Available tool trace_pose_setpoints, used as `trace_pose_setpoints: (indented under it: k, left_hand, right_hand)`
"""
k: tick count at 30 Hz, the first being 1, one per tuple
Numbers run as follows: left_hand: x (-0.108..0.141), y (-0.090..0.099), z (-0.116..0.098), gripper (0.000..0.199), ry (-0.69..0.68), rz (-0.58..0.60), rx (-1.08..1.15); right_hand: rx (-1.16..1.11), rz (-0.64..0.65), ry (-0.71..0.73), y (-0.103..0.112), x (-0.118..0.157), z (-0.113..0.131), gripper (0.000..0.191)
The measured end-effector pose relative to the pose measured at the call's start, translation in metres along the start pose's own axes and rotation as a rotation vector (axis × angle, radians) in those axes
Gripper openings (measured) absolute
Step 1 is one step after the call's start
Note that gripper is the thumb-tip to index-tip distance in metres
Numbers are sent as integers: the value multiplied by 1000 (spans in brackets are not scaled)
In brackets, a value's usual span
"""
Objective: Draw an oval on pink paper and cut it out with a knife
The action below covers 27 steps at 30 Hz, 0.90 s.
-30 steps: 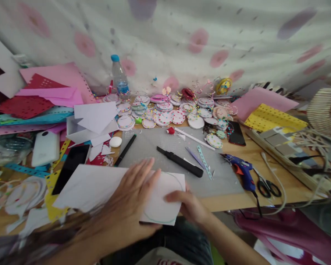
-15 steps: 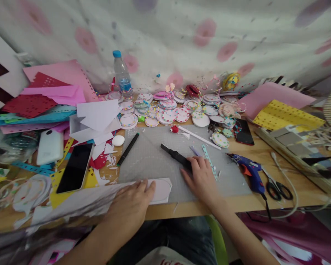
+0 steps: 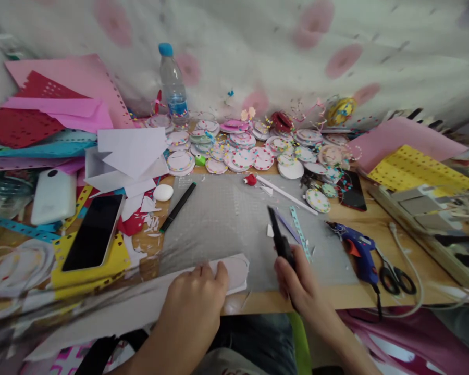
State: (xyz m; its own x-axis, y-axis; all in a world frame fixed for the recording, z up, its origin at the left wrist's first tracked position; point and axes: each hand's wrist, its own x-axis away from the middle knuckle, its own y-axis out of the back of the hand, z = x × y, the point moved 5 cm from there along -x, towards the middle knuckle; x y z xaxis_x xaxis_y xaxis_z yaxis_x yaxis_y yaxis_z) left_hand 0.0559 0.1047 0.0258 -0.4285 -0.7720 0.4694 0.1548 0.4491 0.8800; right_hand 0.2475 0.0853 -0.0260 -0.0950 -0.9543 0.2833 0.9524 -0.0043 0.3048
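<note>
My right hand point(image 3: 299, 278) grips a black utility knife point(image 3: 280, 237), its blade pointing up and away above the grey cutting mat point(image 3: 219, 224). To its left, my left hand point(image 3: 201, 291) is closed around the near part of a long white paper strip point(image 3: 140, 299). The strip's right end, with a rounded outline drawn on it, sticks out past my fingers at the mat's front edge. A black pen point(image 3: 179, 207) lies at the mat's left side. Beyond the knife are a purple strip point(image 3: 287, 225) and a dotted turquoise strip point(image 3: 299, 232).
Decorated paper discs point(image 3: 242, 158) and a water bottle point(image 3: 173, 86) stand at the back. A phone point(image 3: 94, 232) and paper scraps lie left. Right are a blue glue gun point(image 3: 357, 247), scissors point(image 3: 396, 276) and a wooden tray point(image 3: 422, 229).
My right hand has lifted the knife and turned its blade from pointing left to pointing away. My left hand has curled its fingers and moved slightly, and the view has shifted.
</note>
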Motion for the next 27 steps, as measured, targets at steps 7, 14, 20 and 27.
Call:
trace_pose_setpoints:
  k: [7,14,20,27]
  left_hand:
    - [-2,-15,-6,55,-4,-78,-79]
    - [-1,-20,-8,52,-35,-130,-114]
    - [-2,-20,-8,53,-54,-67,-113]
    - [-3,-19,-8,52,-63,-21,-115]
  right_hand:
    - [318,166,-20,-25,58,-23,31]
    - [476,87,60,-35,69,-25,32]
    - [534,77,78,-42,69,-21,34]
    - [764,-23,92,-50,74,-24,36]
